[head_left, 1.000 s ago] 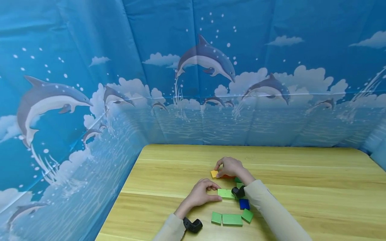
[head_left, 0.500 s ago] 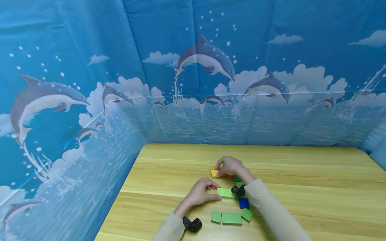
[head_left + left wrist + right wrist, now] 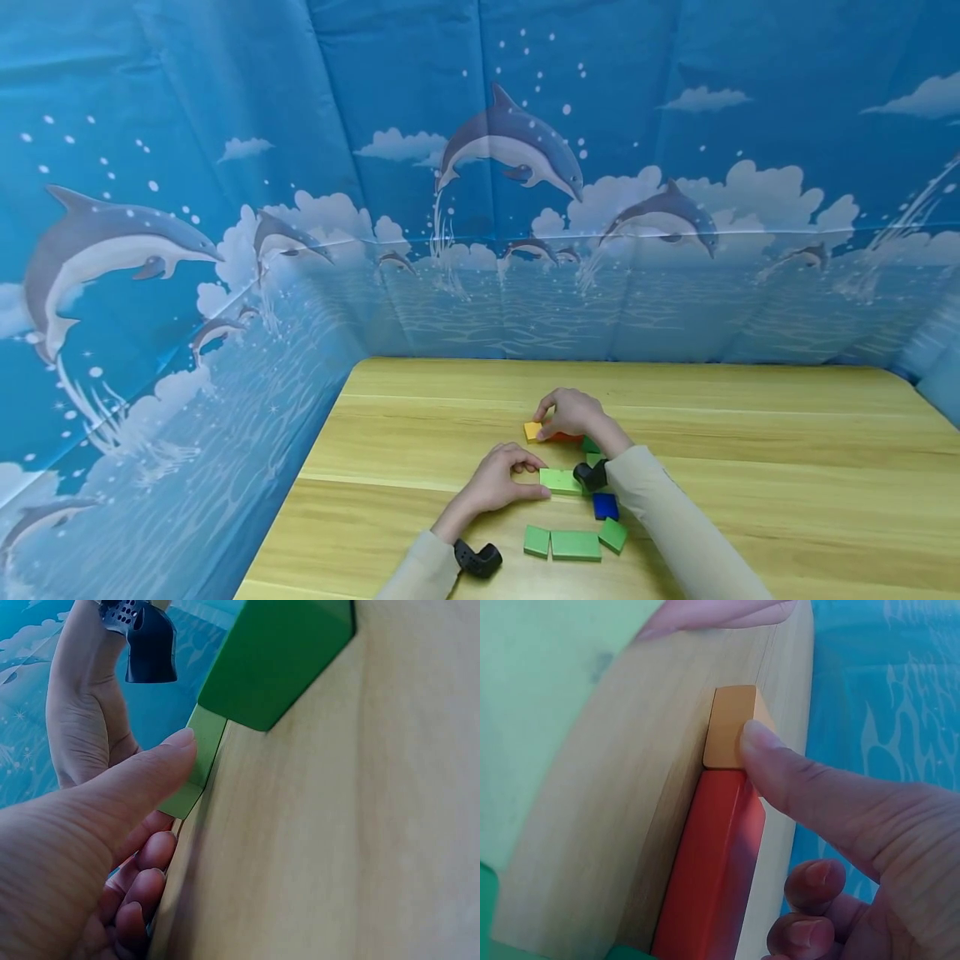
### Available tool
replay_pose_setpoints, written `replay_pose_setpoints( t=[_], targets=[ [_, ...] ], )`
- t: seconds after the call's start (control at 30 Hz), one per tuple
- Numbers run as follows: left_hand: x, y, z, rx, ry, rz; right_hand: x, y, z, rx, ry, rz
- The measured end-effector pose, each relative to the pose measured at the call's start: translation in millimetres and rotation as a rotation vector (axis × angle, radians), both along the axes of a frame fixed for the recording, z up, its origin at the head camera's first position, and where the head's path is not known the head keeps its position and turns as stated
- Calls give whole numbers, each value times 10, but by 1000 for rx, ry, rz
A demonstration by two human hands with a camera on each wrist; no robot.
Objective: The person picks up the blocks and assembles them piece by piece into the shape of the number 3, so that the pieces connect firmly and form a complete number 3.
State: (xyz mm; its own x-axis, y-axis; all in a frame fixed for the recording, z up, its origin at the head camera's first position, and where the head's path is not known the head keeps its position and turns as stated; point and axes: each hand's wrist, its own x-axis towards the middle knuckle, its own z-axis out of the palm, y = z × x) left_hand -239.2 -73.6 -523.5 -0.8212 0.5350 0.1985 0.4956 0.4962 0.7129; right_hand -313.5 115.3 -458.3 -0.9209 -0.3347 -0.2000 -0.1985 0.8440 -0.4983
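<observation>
My right hand pinches a small orange-yellow block between thumb and forefinger. In the right wrist view, that block meets the end of a long red block, the thumb pressing on its side. Nearer me, my left hand holds the left end of a flat light green block. The left wrist view has the thumb on this block's side and the fingers curled at its far side, partly hidden. My right wrist covers part of the green block's right end.
A blue block lies right of the left hand's block, with dark green and green blocks behind. Three green blocks, one of them long, lie in front. The wooden table meets a dolphin-print curtain.
The view has shifted very slightly. Both hands stay on their blocks, and no block has visibly moved on the table.
</observation>
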Motion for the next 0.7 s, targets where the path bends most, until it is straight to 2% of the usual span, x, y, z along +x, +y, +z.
replay_pose_setpoints(
  t=[0.4, 0.7],
  targets=[
    [-20, -4, -13, 0, 5, -10, 0, 0, -33, -35, -21, -13],
    [-23, -7, 2, -1, 8, -13, 18, -5, 9, -54, -26, -7]
  ],
)
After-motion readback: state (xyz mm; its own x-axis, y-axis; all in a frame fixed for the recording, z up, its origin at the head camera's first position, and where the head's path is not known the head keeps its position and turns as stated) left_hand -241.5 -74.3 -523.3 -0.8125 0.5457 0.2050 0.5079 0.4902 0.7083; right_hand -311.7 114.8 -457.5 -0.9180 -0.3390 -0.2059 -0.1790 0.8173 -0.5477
